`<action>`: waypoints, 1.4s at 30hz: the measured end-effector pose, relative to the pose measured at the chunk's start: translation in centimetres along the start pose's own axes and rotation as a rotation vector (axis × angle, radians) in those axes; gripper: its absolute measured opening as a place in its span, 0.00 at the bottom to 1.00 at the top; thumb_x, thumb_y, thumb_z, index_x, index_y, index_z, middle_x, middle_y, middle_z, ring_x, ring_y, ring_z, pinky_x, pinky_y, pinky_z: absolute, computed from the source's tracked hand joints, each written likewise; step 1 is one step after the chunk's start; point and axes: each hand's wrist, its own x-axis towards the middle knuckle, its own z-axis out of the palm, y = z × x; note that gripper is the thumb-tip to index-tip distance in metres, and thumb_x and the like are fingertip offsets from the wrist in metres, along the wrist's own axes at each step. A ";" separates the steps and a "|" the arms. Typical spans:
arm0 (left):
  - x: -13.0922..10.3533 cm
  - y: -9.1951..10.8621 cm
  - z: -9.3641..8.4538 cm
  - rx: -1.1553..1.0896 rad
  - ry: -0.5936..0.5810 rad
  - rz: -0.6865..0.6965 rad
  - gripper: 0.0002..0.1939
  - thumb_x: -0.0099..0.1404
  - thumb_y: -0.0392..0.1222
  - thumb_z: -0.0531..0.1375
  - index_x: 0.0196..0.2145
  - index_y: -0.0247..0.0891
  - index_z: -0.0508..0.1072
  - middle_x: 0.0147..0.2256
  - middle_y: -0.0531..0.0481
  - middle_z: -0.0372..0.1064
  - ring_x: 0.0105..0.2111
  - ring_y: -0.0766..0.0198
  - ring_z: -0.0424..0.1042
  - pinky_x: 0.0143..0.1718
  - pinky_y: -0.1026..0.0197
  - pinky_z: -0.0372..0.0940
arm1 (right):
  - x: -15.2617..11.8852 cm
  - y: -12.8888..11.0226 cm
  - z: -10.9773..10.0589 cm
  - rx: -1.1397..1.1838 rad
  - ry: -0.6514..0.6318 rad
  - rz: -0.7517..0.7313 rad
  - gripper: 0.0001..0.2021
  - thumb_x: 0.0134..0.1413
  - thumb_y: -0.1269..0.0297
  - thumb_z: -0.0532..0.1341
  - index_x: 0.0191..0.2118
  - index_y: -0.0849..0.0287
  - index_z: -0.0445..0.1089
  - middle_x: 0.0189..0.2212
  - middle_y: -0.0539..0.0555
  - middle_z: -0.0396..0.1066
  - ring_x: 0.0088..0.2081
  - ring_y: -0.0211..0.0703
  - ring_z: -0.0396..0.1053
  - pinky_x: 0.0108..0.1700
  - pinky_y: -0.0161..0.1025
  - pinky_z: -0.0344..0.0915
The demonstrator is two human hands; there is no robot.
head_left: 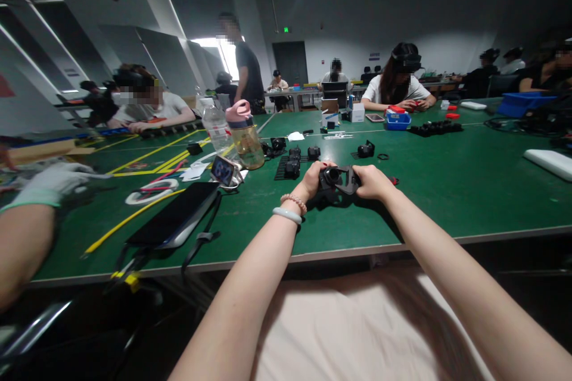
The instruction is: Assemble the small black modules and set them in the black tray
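Note:
Above the green table (pixel 357 214), my left hand (pixel 313 177) is closed around a black part with a round, lens-like ring (pixel 330 176). My right hand (pixel 370 181) grips a black angular piece (pixel 347 181) that touches or adjoins the ring part; whether the two are joined cannot be told. Beyond my left hand, several black assemblies (pixel 292 162) stand on the table. Another black assembly (pixel 365 149) and a small black ring (pixel 383 156) lie beyond my right hand. A small red item (pixel 394 180) sits just past my right fingers.
Left of my hands are a large black device (pixel 176 214), a small phone-like screen (pixel 224 171), a pink-lidded bottle (pixel 246 141) and a yellow cable (pixel 134 220). A co-worker's gloved hand (pixel 58 181) is at far left. A blue bin (pixel 397 120) stands farther back.

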 end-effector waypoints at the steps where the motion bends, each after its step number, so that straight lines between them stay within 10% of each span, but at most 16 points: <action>1: 0.0 0.0 0.1 0.010 0.030 0.007 0.17 0.49 0.44 0.46 0.26 0.30 0.68 0.23 0.49 0.65 0.23 0.66 0.62 0.27 0.64 0.59 | 0.0 0.0 0.0 0.001 0.000 0.002 0.09 0.32 0.72 0.54 0.28 0.60 0.62 0.25 0.54 0.68 0.26 0.39 0.63 0.25 0.30 0.52; 18: -0.3 0.7 1.0 0.325 0.044 0.367 0.16 0.52 0.43 0.44 0.25 0.30 0.66 0.24 0.49 0.64 0.25 0.67 0.63 0.26 0.65 0.59 | 0.0 -0.6 -0.5 0.079 0.047 0.006 0.11 0.38 0.66 0.56 0.32 0.60 0.65 0.27 0.54 0.69 0.27 0.39 0.64 0.26 0.30 0.54; 42: 0.0 0.7 0.5 0.231 0.114 0.276 0.18 0.51 0.43 0.46 0.30 0.30 0.69 0.30 0.47 0.67 0.28 0.65 0.66 0.27 0.65 0.61 | 0.1 0.0 0.0 -0.019 0.098 0.077 0.07 0.37 0.64 0.55 0.26 0.61 0.62 0.23 0.54 0.66 0.24 0.37 0.61 0.25 0.30 0.50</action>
